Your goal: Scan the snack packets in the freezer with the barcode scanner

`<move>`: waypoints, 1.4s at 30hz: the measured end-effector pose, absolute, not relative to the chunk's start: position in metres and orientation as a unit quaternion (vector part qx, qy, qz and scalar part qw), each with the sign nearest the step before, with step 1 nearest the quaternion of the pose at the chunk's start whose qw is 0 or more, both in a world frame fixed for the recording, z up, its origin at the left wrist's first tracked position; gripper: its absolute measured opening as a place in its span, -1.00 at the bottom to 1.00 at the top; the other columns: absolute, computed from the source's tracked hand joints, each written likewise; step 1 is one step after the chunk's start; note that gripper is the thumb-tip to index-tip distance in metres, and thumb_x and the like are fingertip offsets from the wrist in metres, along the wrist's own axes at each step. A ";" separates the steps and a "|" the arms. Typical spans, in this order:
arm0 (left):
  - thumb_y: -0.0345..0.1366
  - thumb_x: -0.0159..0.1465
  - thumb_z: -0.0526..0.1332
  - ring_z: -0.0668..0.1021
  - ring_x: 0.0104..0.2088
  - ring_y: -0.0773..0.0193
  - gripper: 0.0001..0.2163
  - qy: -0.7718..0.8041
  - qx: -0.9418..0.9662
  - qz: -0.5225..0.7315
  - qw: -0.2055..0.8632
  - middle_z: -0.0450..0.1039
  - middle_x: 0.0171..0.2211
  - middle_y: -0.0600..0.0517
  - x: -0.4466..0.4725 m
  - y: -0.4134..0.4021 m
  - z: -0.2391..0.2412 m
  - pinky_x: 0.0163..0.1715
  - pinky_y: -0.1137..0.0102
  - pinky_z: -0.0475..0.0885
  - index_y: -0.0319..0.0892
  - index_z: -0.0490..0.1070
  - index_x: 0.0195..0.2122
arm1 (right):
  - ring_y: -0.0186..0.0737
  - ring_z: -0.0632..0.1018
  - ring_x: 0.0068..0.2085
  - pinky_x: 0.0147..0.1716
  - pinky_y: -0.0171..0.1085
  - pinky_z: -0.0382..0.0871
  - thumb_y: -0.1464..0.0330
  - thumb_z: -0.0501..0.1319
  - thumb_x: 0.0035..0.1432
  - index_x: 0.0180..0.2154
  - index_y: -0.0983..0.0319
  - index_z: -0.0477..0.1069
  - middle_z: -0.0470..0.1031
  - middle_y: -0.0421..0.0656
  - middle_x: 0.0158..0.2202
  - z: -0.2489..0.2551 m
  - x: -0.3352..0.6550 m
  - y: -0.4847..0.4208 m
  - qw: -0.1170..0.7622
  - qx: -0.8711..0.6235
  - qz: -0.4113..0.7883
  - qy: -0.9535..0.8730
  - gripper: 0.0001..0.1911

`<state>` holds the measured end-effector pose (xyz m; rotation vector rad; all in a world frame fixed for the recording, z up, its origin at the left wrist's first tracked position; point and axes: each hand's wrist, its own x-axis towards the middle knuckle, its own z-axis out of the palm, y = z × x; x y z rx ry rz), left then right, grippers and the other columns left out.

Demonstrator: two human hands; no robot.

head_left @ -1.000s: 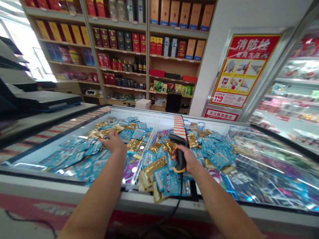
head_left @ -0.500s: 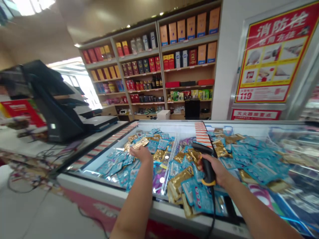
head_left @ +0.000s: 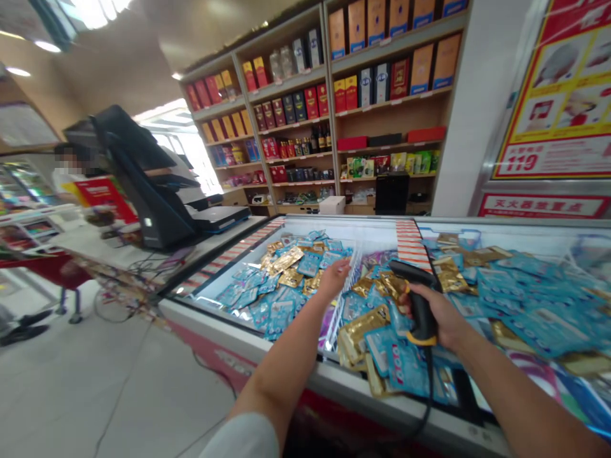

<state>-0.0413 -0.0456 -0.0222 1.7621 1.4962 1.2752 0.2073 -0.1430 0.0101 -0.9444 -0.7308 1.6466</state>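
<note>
My right hand (head_left: 443,315) grips a black and yellow handheld barcode scanner (head_left: 422,312) over the freezer's middle, its cable hanging down the front. My left hand (head_left: 335,278) hovers by the white wire divider (head_left: 352,267), with nothing visible in its loosely spread fingers. Left of the divider, gold packets (head_left: 289,259) lie on top of blue packets (head_left: 279,318). More gold packets (head_left: 365,327) and blue packets (head_left: 405,366) are heaped below the scanner. Another pile of blue packets (head_left: 529,292) fills the right section.
A chest freezer (head_left: 248,334) with a pale rim stretches across in front of me. At left, a checkout counter holds a black terminal (head_left: 128,184) and loose cables. Shelves of boxes (head_left: 305,105) stand behind. A person (head_left: 71,168) is in the far left background.
My left hand has let go of a gold packet in the left pile and moved right to the divider. The scanner stays in my right hand. The view has turned slightly left.
</note>
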 end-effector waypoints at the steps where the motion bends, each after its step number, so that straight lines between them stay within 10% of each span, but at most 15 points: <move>1: -0.11 0.20 0.22 0.59 -0.23 0.08 -0.67 0.550 0.650 0.461 0.250 0.59 -0.21 -0.14 -0.041 -0.046 -0.021 -0.15 0.19 0.47 -0.16 0.54 -0.09 | -0.32 0.46 -0.59 -0.66 -0.38 0.32 0.36 0.28 0.06 -0.40 0.28 0.43 0.49 -0.12 -0.54 0.011 0.207 -0.143 0.527 -0.392 0.688 -0.309 -0.89; 22: 0.10 0.23 0.07 0.58 -0.17 0.01 -0.55 0.651 0.734 0.159 0.115 0.59 -0.22 -0.12 -0.014 -0.059 0.009 -0.25 0.32 0.40 -0.13 0.57 -0.20 | -0.28 0.49 -0.62 -0.64 -0.31 0.39 0.21 0.24 0.11 -0.31 0.26 0.41 0.53 -0.17 -0.53 0.024 0.223 -0.138 0.547 -0.394 0.672 -0.308 -0.77; 42: -0.25 0.37 -0.03 0.60 -0.24 0.03 -0.70 0.618 0.650 0.401 0.187 0.55 -0.25 -0.17 -0.025 -0.041 -0.004 -0.27 0.25 0.45 -0.23 0.31 0.05 | -0.36 0.44 -0.69 -0.76 -0.39 0.26 0.19 0.29 0.02 -0.26 0.27 0.43 0.55 -0.19 -0.46 -0.007 0.186 -0.188 0.693 -0.397 0.505 -0.327 -0.70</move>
